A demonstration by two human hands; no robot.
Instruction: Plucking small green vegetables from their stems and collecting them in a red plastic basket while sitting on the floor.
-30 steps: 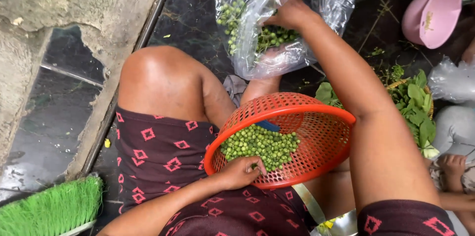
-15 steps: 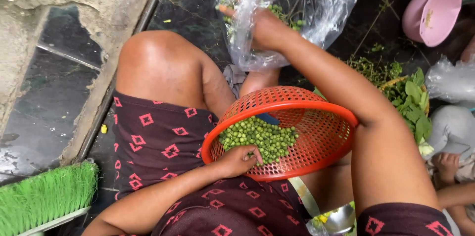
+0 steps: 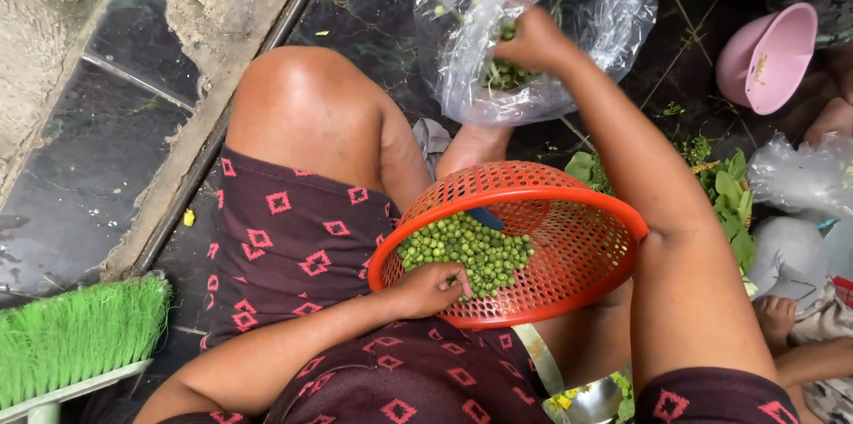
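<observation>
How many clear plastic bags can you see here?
2. One clear plastic bag lies ahead, the right hand reaching inside it; another bag sits at the right edge, partly cut off. Others may be hidden.

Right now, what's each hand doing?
Left hand: holds the orange basket by its rim.
Right hand: closed on green pods inside the plastic bag.

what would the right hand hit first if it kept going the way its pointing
Probably the peas in the plastic bag: the right hand reaches into its mouth, fingers toward them. Depth is unclear, so it may already touch them.
</observation>
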